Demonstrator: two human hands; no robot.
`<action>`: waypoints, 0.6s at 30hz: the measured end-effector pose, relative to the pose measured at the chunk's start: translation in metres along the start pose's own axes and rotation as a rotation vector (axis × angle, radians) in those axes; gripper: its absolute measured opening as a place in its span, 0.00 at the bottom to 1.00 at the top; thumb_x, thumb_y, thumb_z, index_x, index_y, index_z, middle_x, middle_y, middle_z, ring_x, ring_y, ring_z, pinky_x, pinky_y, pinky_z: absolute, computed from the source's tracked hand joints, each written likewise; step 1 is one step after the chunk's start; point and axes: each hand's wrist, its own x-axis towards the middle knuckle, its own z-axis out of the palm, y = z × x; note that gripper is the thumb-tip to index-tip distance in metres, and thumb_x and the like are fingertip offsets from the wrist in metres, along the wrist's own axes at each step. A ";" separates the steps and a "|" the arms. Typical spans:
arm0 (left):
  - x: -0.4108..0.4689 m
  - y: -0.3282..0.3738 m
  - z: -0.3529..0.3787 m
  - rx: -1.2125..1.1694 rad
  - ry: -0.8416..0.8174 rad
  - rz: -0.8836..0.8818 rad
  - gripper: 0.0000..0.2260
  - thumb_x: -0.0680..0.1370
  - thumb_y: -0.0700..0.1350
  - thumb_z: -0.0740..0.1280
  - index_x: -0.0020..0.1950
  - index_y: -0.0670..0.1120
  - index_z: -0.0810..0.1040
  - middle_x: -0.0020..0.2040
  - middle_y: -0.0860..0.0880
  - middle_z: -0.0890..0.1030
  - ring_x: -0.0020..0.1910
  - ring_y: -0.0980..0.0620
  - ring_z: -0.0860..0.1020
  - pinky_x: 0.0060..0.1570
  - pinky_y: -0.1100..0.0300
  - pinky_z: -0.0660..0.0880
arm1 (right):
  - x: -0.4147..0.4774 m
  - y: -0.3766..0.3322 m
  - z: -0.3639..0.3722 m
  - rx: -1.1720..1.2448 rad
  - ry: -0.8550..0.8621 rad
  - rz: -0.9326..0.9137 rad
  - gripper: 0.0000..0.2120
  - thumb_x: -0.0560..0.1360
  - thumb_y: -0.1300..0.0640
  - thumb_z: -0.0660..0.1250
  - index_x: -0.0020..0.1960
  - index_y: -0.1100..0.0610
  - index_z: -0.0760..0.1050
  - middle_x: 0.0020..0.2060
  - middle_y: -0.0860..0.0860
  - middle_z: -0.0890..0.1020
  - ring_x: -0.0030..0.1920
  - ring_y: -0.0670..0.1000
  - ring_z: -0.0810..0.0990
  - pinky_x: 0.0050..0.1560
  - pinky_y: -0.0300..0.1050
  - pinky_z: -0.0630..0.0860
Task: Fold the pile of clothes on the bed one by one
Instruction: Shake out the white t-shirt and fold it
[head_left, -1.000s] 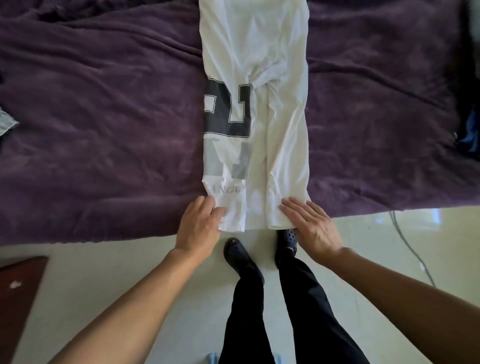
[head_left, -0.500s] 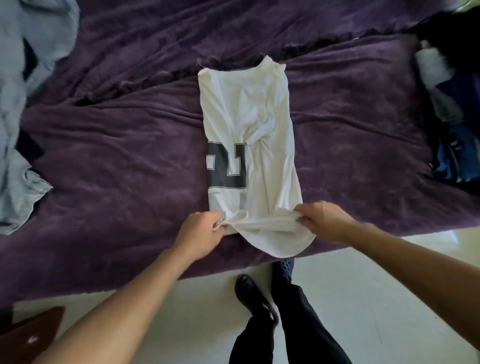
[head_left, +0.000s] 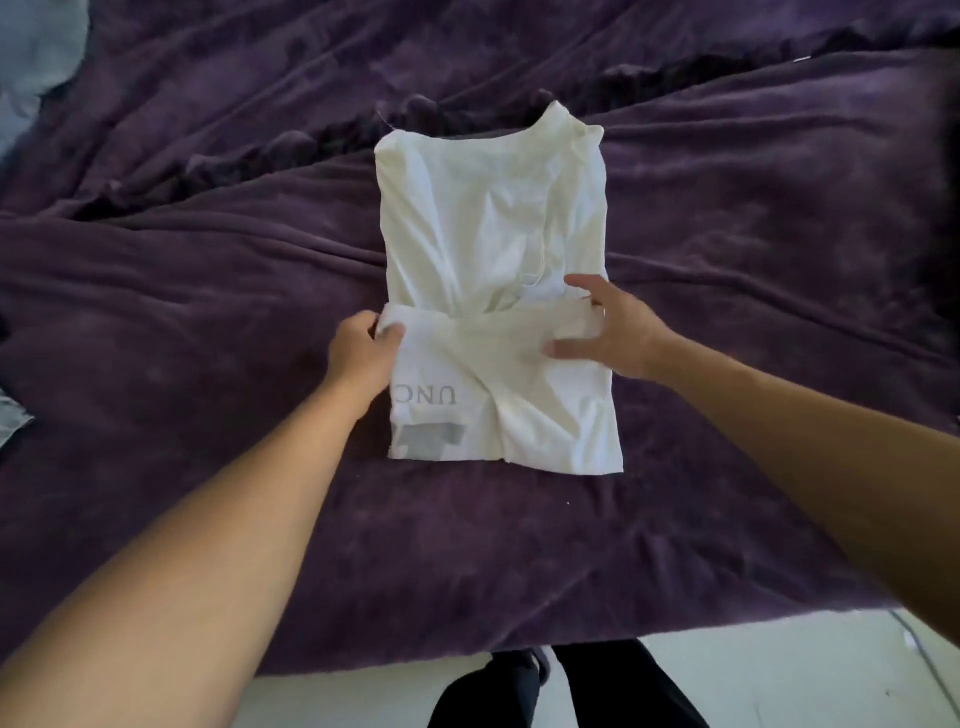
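Head view: left hand (head_left: 361, 351) pinches half-folded, creased white shirt (head_left: 483, 218), right hand (head_left: 618, 332) splayed on it.

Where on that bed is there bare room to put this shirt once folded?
Bare blanket spreads left of the shirt, up to the grey clothes, and right of it. The middle is crowded: shirt, left hand, right hand.

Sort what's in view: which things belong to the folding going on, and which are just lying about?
In use: white T-shirt; left hand gripping its folded edge; right hand resting on it; purple blanket underneath.
Lying about: grey garment, far corner; grey cloth, left edge.
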 end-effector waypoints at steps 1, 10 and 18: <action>-0.001 -0.001 0.005 -0.099 -0.015 -0.051 0.10 0.76 0.50 0.67 0.42 0.43 0.75 0.39 0.48 0.78 0.39 0.49 0.76 0.36 0.59 0.71 | 0.000 0.009 0.006 -0.095 0.008 -0.011 0.40 0.65 0.45 0.78 0.72 0.41 0.62 0.59 0.49 0.75 0.55 0.51 0.75 0.55 0.44 0.73; -0.079 -0.042 0.001 -0.425 -0.390 -0.313 0.18 0.68 0.54 0.77 0.53 0.47 0.82 0.49 0.49 0.85 0.50 0.50 0.83 0.48 0.57 0.77 | -0.007 0.043 0.037 0.352 0.311 0.213 0.16 0.69 0.45 0.74 0.50 0.52 0.73 0.40 0.44 0.80 0.40 0.44 0.80 0.36 0.40 0.75; -0.060 -0.042 -0.001 -0.062 -0.288 -0.284 0.03 0.74 0.45 0.72 0.47 0.49 0.81 0.41 0.49 0.85 0.43 0.50 0.83 0.37 0.60 0.76 | 0.002 0.045 0.035 0.256 0.443 0.262 0.16 0.78 0.46 0.61 0.37 0.54 0.65 0.32 0.47 0.72 0.34 0.50 0.71 0.31 0.44 0.65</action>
